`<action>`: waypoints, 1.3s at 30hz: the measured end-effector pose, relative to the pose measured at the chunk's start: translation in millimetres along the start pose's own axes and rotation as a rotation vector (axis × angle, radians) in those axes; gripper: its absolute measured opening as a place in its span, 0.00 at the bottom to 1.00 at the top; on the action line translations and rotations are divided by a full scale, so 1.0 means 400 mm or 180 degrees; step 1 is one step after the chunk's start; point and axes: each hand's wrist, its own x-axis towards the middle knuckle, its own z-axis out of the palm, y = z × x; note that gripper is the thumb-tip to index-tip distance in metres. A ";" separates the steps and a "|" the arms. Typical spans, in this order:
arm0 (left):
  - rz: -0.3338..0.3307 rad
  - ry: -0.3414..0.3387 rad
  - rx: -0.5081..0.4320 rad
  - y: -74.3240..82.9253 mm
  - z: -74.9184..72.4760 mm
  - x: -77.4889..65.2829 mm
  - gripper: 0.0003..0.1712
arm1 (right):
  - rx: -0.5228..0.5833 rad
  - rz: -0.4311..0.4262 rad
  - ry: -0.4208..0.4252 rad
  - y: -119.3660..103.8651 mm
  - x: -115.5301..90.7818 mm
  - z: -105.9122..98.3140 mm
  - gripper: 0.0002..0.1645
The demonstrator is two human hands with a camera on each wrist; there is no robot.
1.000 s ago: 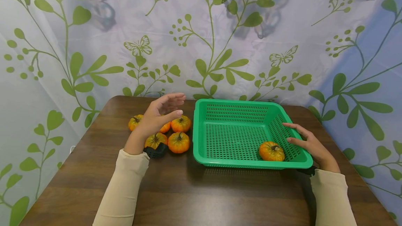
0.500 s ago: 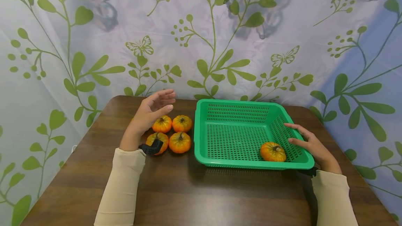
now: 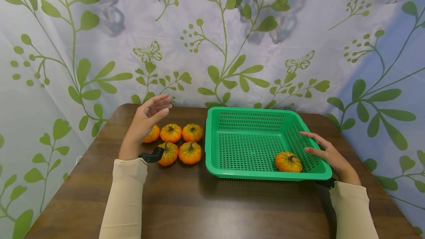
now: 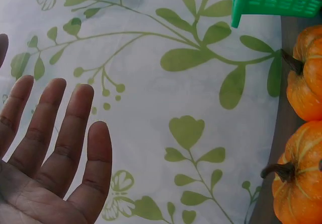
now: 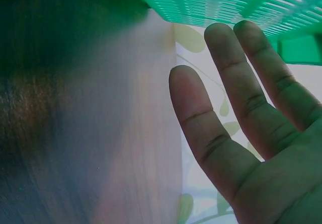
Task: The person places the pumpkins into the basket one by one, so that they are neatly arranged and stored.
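Note:
Several small orange pumpkins [image 3: 192, 132] are grouped on the table left of a green plastic basket [image 3: 249, 150]. My left hand [image 3: 146, 119] is raised above the leftmost of them and holds nothing. Its fingers [image 4: 65, 138] are spread and nearly straight in the left wrist view, apart from the pumpkins [image 4: 302, 183] there. Another pumpkin [image 3: 288, 162] lies inside the basket at the near right corner. My right hand [image 3: 332, 156] rests at the basket's right rim, thumb and one finger over the inner side. Its other fingers [image 5: 241, 83] extend straight along the outside wall.
The brown wooden table [image 3: 232, 209] ends at a patterned fabric backdrop [image 3: 199, 40] behind the basket. Each wrist wears a dark strap device [image 3: 152, 155] below the hand. A white cable end [image 3: 78, 159] shows at the table's left edge.
My left hand has moved left, away from the basket, uncovering more of the pumpkins. My right hand and the basket stay where they were.

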 end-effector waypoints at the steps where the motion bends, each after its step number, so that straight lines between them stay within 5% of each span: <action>1: -0.0021 0.0021 -0.0019 -0.004 -0.003 0.000 0.28 | 0.0004 -0.0003 0.0004 0.000 -0.001 0.000 0.36; 21: 0.0015 0.0491 0.0017 -0.085 -0.073 -0.006 0.25 | 0.0030 0.0063 -0.0015 -0.002 -0.001 0.004 0.37; 39: -0.0636 0.0850 0.0471 -0.147 -0.160 -0.050 0.35 | 0.0052 0.0048 -0.0004 0.003 0.000 0.003 0.37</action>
